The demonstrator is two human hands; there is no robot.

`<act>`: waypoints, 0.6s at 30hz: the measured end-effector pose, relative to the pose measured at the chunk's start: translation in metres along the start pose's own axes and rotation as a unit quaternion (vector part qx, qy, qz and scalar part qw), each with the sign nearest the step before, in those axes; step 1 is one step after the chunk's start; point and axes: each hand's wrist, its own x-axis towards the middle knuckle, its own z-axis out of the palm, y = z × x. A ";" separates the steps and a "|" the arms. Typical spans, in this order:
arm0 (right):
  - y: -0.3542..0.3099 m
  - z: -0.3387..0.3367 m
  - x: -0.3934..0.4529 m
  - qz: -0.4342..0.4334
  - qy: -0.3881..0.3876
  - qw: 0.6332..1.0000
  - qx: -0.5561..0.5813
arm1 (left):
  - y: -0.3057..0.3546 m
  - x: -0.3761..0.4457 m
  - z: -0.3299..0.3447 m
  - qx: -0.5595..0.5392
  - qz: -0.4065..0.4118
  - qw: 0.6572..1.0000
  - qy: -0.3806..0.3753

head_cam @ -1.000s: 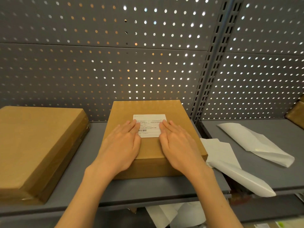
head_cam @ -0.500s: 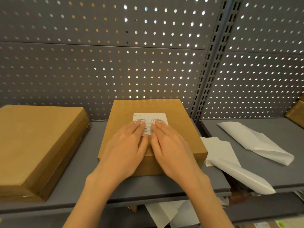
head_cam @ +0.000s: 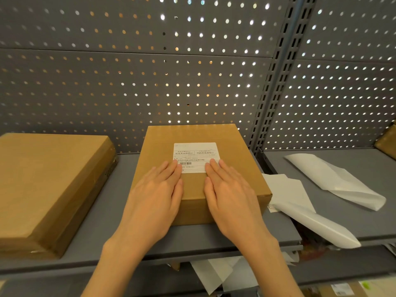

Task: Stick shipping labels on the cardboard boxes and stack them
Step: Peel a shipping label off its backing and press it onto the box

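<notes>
On the grey metal shelf [head_cam: 102, 239], centre: a cardboard box [head_cam: 231, 179] lying flat, white shipping label [head_cam: 196, 154] stuck on its top face, upper middle. Left hand [head_cam: 154, 200] and right hand [head_cam: 232, 196] both flat on the box top, fingers straight and together, holding nothing; fingertips overlap the label's lower corners, left hand at the left corner, right hand at the right. A bare strip of cardboard shows between the two hands.

Left of it, apart: a wider, flatter cardboard box [head_cam: 49, 185], no label visible on its top. Far right edge: corner of another cardboard box [head_cam: 386, 141], mostly cut off.

Just right of the centre box: loose white backing sheets [head_cam: 287, 194], one touching the box's right side and drooping over the shelf's front edge. Another crumpled white sheet [head_cam: 334, 179] on the neighbouring shelf section. More white paper [head_cam: 216, 273] on the level below.

Behind: perforated grey back panel [head_cam: 128, 82], slotted upright post [head_cam: 276, 78] just right of the centre box.
</notes>
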 end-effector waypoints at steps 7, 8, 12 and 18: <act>0.016 -0.003 -0.007 0.028 0.008 1.000 0.005 | -0.006 -0.005 0.002 0.010 -0.016 1.000 0.010; 0.017 -0.004 -0.008 0.033 0.003 0.999 0.010 | -0.007 -0.005 0.002 0.009 -0.018 1.000 0.012; 0.018 -0.005 -0.008 0.032 -0.007 0.999 0.015 | -0.004 -0.008 0.000 0.006 -0.037 0.999 0.015; 0.006 -0.003 -0.009 -0.005 0.036 0.999 0.002 | 0.016 -0.007 0.000 0.006 0.014 0.999 0.036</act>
